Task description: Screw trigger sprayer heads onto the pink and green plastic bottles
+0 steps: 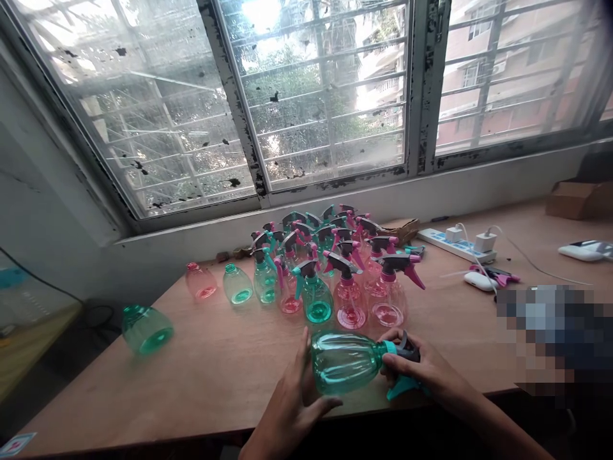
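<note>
A green spray bottle (345, 361) lies sideways above the table's front edge, base to the left and teal-collared spray head to the right. My right hand (421, 367) is closed round its neck and grey spray head, and the teal trigger hangs below. At the base end, my left hand (290, 399) is open, thumb and fingers spread around the bottom; whether it touches the plastic I cannot tell. Just behind stand spray bottles with heads on, among them a green one (318, 300), a pink one (350, 303) and another pink one (389, 303).
Bottles without heads stand to the left: a green one (147, 329), a pink one (201, 281) and a pale green one (237, 284). At the right lie a power strip (454, 246) with chargers, a white case (480, 281) and a loose pink spray head (500, 276). Windows (316, 96) rise behind.
</note>
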The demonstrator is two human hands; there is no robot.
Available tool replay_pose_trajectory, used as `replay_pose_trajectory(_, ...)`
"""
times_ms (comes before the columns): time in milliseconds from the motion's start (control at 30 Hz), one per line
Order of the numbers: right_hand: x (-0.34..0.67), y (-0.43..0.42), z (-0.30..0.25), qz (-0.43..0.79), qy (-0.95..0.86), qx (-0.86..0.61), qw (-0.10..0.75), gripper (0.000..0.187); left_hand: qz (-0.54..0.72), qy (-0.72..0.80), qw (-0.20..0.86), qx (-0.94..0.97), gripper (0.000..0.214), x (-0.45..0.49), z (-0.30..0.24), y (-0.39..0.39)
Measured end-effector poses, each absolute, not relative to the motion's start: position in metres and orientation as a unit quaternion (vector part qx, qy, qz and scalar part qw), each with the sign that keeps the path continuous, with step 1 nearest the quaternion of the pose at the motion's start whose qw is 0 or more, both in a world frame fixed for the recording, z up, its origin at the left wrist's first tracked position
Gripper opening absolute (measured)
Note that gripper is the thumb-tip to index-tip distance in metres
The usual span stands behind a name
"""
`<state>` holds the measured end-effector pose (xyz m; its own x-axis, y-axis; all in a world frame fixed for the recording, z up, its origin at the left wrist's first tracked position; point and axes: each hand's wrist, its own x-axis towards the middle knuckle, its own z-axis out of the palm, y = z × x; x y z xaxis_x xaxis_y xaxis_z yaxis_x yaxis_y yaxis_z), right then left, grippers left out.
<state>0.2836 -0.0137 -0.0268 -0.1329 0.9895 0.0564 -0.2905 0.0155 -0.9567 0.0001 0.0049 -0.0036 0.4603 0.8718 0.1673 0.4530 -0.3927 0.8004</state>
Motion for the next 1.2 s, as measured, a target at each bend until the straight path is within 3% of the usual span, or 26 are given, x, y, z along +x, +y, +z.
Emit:
replay_pose_trajectory(200,0.283,-0.014,-0.024,0.585,-0.470,-0.383,0.539,0.046,0.322,0.391,0.377,0.775,0.085,-0.003,-0.011,0.011)
replay_pose_trajectory(433,0.285,-0.014,-0.026,0.562,-0.502,-0.410,0.513,0.044,0.300,0.393,0.378,0.783,0.114,-0.006,-0.016,0.010)
replay_pose_trajectory(667,0.285,-0.012,-0.030,0.577,-0.490,-0.391,0.524,0.043,0.312,0.388,0.358,0.790,0.088,-0.006,-0.010,0.007)
replay_pose_trajectory(867,0.284,-0.013,-0.032,0.580,-0.486,-0.389,0.526,0.043,0.307,0.405,0.369,0.778,0.117,-0.005,-0.014,0.010)
replay_pose_trajectory(1067,0.285,-0.012,-0.031,0.589,-0.483,-0.376,0.528,0.041,0.304,0.385,0.405,0.772,0.089,-0.002,-0.007,0.006)
replay_pose_trajectory(1200,0.286,-0.012,-0.030,0.588,-0.490,-0.378,0.520,0.041,0.292,0.397,0.422,0.761,0.108,-0.001,-0.009,0.007)
